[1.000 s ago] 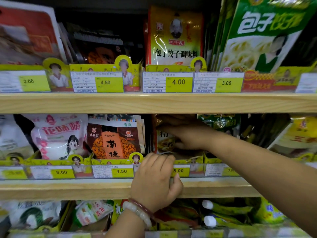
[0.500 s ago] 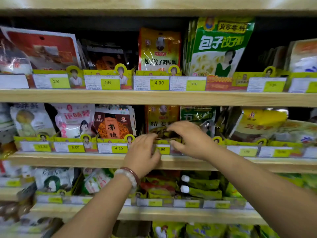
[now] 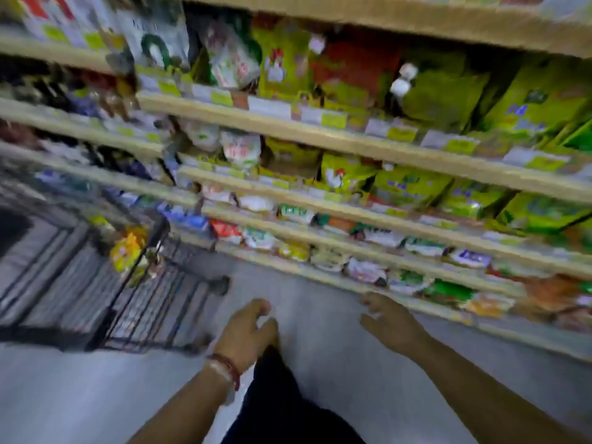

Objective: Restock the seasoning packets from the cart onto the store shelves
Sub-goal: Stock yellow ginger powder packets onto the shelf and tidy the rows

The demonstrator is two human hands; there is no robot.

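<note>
Left hand, right hand: both empty, fingers loosely spread, low over the floor; seasoning packets: in the wire cart, left of the shelves; advice: reach left, pinch one packet flat.

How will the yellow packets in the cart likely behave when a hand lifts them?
The yellow packets look like soft pouches, bent and slumped against the wire cart, so probably floppy and light. Their film looks glossy, so possibly slippery. Blur hides finer detail.
</note>
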